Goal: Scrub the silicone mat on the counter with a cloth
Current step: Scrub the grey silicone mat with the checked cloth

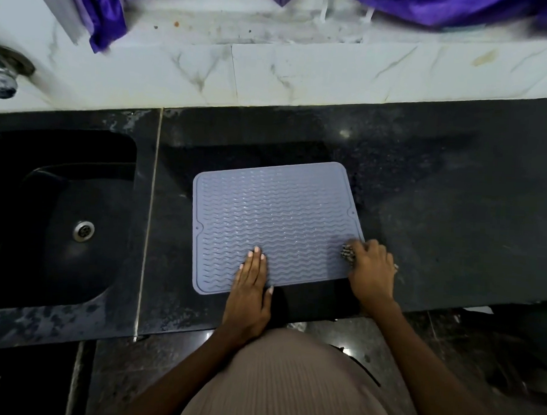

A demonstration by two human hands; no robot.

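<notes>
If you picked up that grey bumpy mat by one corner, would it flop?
Probably. The mat looks thin and lies flat on the counter, so it likely bends. It may also slide when rubbed, since the left hand presses it down.

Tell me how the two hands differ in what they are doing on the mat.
The left hand lies flat with straight fingers pressed on the grey mat, near the middle of its near edge; the right hand is curled, at the mat's near right corner. The left hand holds nothing; the right hand grips a bunched patterned cloth. Both rest on the mat's near part.
</notes>
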